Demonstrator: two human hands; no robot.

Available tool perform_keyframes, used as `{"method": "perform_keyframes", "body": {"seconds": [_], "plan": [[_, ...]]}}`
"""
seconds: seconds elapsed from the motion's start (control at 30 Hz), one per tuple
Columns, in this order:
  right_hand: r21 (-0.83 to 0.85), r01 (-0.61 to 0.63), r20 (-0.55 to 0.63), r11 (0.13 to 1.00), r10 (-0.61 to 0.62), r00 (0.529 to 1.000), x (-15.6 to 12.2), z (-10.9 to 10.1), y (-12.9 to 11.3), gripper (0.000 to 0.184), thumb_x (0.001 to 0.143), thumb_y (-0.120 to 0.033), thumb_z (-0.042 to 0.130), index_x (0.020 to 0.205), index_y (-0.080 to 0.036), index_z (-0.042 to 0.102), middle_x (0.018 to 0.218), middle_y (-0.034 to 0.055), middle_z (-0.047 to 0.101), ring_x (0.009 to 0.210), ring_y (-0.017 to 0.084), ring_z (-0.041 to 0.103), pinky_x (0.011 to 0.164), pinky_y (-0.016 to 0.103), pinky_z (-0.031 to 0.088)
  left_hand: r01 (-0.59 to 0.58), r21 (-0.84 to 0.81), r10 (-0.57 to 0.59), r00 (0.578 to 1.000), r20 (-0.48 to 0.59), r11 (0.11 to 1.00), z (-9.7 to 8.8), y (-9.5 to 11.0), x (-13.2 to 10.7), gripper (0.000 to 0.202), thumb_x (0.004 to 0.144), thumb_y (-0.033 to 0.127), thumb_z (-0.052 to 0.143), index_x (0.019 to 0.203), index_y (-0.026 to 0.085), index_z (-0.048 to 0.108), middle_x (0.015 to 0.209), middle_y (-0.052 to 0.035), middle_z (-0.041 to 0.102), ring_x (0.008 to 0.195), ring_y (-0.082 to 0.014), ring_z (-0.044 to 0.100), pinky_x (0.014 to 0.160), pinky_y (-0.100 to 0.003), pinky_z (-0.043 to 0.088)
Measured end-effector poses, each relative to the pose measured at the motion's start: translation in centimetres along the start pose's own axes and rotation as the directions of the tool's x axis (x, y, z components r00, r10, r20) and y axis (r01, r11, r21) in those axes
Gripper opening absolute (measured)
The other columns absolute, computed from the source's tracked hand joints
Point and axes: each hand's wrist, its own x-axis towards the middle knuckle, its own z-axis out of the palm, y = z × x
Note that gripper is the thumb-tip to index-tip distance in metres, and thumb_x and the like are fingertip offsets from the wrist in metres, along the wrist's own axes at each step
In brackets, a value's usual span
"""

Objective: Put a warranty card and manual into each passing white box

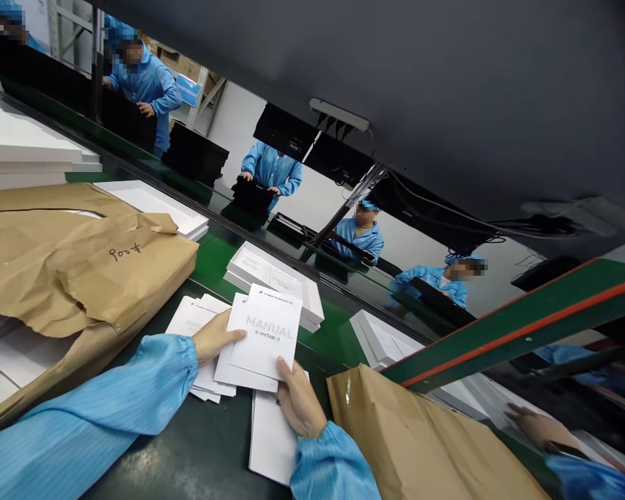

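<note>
My left hand (214, 338) is closed on the left edge of a white manual (265, 312), thumb on top. My right hand (301, 401) pinches the same manual at its lower right corner. Another white sheet or booklet (229, 368) sits directly beneath the manual, its lower edge sticking out. Under my left wrist lies a loose pile of white printed leaflets (187, 316), partly hidden by my hand and sleeve. A stack of white booklets (271, 444) rests on the dark green table below my right hand, partly covered by it.
A torn brown paper package (135, 278) of white papers lies at left, another brown package (406, 430) at right. White boxes (292, 288) stand on the green conveyor (216, 260) behind. A green beam (500, 326) slants at right. Co-workers in blue stand opposite; another person's hand (542, 427) is at far right.
</note>
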Motion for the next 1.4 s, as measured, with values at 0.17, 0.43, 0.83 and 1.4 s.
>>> {"method": "perform_keyframes", "body": {"seconds": [0.17, 0.43, 0.83, 1.4], "plan": [[0.057, -0.089, -0.028, 0.994, 0.091, 0.995, -0.1, 0.4, 0.7, 0.030, 0.065, -0.032, 0.058, 0.090, -0.015, 0.050, 0.082, 0.0034, 0.060, 0.060, 0.009, 0.054, 0.042, 0.016, 0.045, 0.121, -0.046, -0.121, 0.993, 0.008, 0.992, 0.3, -0.7, -0.1, 0.054, 0.066, 0.041, 0.051, 0.111, 0.015, 0.037, 0.103, -0.0113, 0.053, 0.086, -0.0219, 0.052, 0.070, -0.033, 0.041], [0.044, 0.007, -0.076, 0.999, -0.003, 0.997, 0.4, -0.4, 0.4, 0.037, 0.067, -0.033, 0.056, 0.097, -0.015, 0.044, 0.082, 0.0063, 0.061, 0.058, 0.012, 0.058, 0.043, 0.017, 0.046, -0.035, 0.267, 0.003, 0.993, 0.117, 0.963, -0.7, -1.2, 0.5, 0.048, 0.069, 0.043, 0.046, 0.105, 0.012, 0.046, 0.103, -0.0082, 0.053, 0.098, -0.0208, 0.045, 0.082, -0.031, 0.035], [0.024, -0.011, 0.075, 1.000, 0.009, 0.997, 0.5, -0.7, 0.9, 0.025, 0.065, -0.032, 0.058, 0.081, -0.012, 0.054, 0.066, 0.0027, 0.058, 0.047, 0.007, 0.050, 0.043, 0.017, 0.041, -0.057, 0.210, 0.027, 0.989, 0.146, 0.976, -1.2, -1.3, 0.6, 0.046, 0.069, 0.039, 0.049, 0.106, 0.011, 0.045, 0.104, -0.0085, 0.053, 0.093, -0.0199, 0.048, 0.081, -0.030, 0.036], [0.010, -0.042, 0.051, 0.999, 0.042, 0.998, 0.3, -0.6, 0.9, 0.026, 0.067, -0.032, 0.056, 0.083, -0.012, 0.049, 0.063, 0.0048, 0.061, 0.051, 0.009, 0.056, 0.046, 0.014, 0.044, -0.131, 0.307, 0.097, 0.988, 0.121, 0.943, -1.3, -1.9, 0.7, 0.050, 0.064, 0.029, 0.056, 0.110, 0.014, 0.042, 0.108, -0.0082, 0.051, 0.099, -0.0218, 0.044, 0.087, -0.034, 0.031]]}}
